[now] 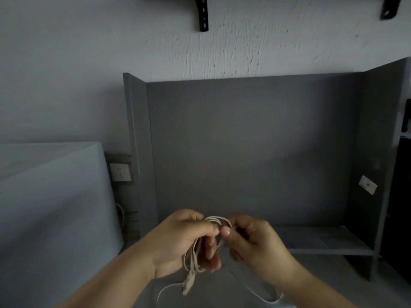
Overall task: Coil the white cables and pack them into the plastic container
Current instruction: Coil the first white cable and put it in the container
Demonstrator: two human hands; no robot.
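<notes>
Clasped in the left hand [178, 243] is a bundle of loops of white cable [200, 252], the fingers curled round the strands and the thumb pressed over the top of the coil. At the far left of the scene a pale block with a smooth face [51, 196] fills the near side, and just beyond its right edge a wall socket [120, 172] sits beside the upright of a grey desk hutch [255, 141]. A connector end [188, 284] dangles below the left palm, and a loose length of cable [164, 291] trails down toward the near grey surface.

To the right of the coil, the right hand [251, 243] pinches the top of the loop between thumb and forefinger, its other fingers folded in, so both hands meet at the arch of the coil. A further white strand [258, 294] runs away under the right wrist.

No plastic container is in view, so packing looks some way off; the winding seems to be the step in hand. Such cable should be light, limp and a little springy, apt to slacken out of its loops. It is best held across all the strands at once, with the free tail fed in by the other hand, not by the connector.
</notes>
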